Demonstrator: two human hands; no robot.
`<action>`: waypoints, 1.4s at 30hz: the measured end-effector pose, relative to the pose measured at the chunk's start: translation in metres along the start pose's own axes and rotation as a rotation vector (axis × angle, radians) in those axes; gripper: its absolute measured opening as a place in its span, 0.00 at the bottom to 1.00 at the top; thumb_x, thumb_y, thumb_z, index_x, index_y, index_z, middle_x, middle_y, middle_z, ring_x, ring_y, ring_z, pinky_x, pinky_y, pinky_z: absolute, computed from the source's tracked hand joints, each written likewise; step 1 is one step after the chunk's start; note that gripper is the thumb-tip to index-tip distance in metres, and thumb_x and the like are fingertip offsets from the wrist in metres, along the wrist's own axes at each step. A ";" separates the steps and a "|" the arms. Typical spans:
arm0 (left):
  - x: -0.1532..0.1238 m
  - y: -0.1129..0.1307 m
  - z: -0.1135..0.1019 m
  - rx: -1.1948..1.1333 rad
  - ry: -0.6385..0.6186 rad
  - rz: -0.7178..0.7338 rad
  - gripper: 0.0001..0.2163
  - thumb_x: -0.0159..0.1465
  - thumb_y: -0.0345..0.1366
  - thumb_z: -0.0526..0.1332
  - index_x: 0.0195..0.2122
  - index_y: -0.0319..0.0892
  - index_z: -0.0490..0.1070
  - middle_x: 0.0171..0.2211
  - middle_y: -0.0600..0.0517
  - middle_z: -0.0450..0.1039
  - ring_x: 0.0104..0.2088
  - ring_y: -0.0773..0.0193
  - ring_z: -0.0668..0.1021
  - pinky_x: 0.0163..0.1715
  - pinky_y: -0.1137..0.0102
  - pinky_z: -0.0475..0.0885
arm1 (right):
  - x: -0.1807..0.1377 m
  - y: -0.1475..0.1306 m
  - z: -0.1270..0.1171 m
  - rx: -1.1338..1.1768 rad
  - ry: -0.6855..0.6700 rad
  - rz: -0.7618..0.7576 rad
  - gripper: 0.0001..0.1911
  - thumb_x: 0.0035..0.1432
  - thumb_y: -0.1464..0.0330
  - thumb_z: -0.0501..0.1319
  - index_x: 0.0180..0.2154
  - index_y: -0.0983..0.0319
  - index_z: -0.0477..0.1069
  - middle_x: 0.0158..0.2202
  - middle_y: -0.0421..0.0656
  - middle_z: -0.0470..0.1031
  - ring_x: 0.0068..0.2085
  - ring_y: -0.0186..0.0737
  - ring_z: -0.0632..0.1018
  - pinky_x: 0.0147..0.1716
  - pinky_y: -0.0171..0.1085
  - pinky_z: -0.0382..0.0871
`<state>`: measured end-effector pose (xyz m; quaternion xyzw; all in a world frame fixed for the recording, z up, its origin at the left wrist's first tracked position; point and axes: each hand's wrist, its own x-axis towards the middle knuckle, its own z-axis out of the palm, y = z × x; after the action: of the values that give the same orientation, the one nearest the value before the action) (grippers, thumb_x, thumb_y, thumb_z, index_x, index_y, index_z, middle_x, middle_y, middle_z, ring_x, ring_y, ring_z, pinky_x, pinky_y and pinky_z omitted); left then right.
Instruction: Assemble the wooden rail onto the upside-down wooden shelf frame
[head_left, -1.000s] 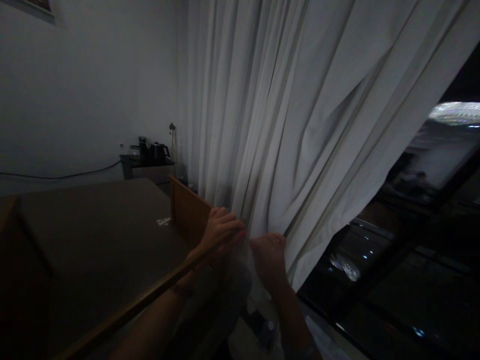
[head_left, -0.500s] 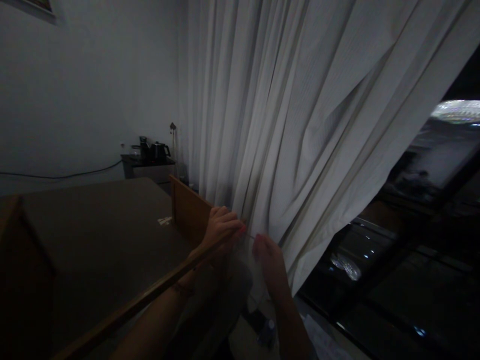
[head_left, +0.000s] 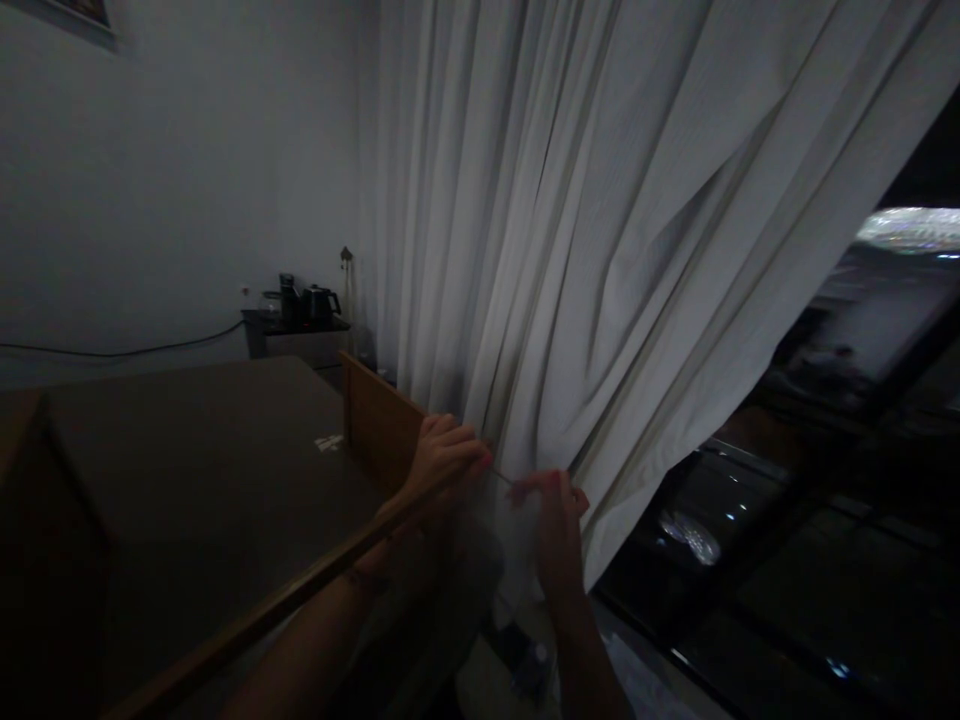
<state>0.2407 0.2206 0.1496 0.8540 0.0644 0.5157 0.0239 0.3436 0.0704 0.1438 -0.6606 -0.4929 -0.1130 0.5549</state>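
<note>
A long white curtain (head_left: 600, 250) hangs in folds and is gathered low down toward the left. My left hand (head_left: 442, 462) is closed on the gathered folds beside the wooden rim of a table. My right hand (head_left: 553, 510) is just right of it, fingers pinched on a thin cord or strip (head_left: 501, 477) that runs between the two hands. What the strip is made of is too dim to tell.
A dark table (head_left: 187, 470) with a raised wooden edge fills the lower left. A small side table with a kettle (head_left: 316, 302) stands at the far wall. A dark window (head_left: 810, 480) with reflections lies to the right. Floor clutter shows below the hands.
My right hand has shifted slightly right and turned, pinching the thin strip now stretched from my left hand. The left hand has kept its hold on the curtain.
</note>
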 end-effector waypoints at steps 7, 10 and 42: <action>0.000 -0.002 0.000 -0.004 0.001 0.017 0.17 0.67 0.42 0.51 0.25 0.44 0.71 0.23 0.53 0.69 0.31 0.62 0.66 0.38 0.62 0.55 | 0.008 0.002 0.002 0.241 -0.298 0.127 0.29 0.65 0.50 0.48 0.20 0.59 0.69 0.24 0.38 0.71 0.30 0.39 0.72 0.38 0.39 0.61; 0.000 -0.002 0.000 0.005 -0.008 0.020 0.16 0.66 0.41 0.52 0.25 0.44 0.71 0.23 0.53 0.69 0.31 0.61 0.66 0.38 0.62 0.55 | 0.008 0.002 0.001 0.143 -0.208 0.035 0.26 0.66 0.51 0.49 0.23 0.58 0.71 0.26 0.39 0.72 0.33 0.40 0.73 0.41 0.41 0.60; -0.001 -0.001 -0.001 -0.001 -0.010 0.004 0.16 0.67 0.42 0.52 0.25 0.44 0.71 0.23 0.53 0.69 0.31 0.61 0.66 0.38 0.62 0.56 | -0.005 -0.001 0.002 -0.382 0.145 -0.222 0.07 0.60 0.62 0.62 0.31 0.56 0.75 0.30 0.38 0.79 0.38 0.45 0.73 0.45 0.46 0.48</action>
<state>0.2397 0.2216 0.1491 0.8566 0.0624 0.5116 0.0235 0.3396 0.0694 0.1405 -0.6854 -0.4913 -0.3118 0.4378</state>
